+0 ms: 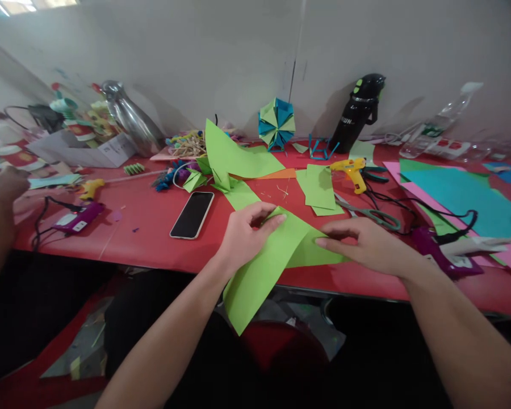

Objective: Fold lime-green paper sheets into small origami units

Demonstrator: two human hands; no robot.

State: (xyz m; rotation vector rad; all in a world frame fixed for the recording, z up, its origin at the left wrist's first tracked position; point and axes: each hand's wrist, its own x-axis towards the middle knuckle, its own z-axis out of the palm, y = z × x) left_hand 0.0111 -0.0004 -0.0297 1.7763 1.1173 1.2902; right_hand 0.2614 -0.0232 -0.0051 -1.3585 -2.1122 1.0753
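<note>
Over the table's front edge I hold a sheet of light green paper (268, 261), bent so that one long flap hangs down past the edge. My left hand (249, 236) pinches its upper edge between thumb and fingers. On the other side, my right hand (361, 247) has thumb and fingers closed on the paper's right part. Behind lie more green pieces: a large curled sheet (242, 159) and a small stack of cut rectangles (319, 187). A dark-screened phone (192, 215) rests left of my left hand.
Grey-handled scissors (378, 217), a yellow glue gun (350, 170) and a purple power strip (445, 253) with black cords lie at right. A black bottle (357, 113) and a blue-green folded paper wheel (276, 124) stand near the wall. Another person's hand (4, 187) is at far left.
</note>
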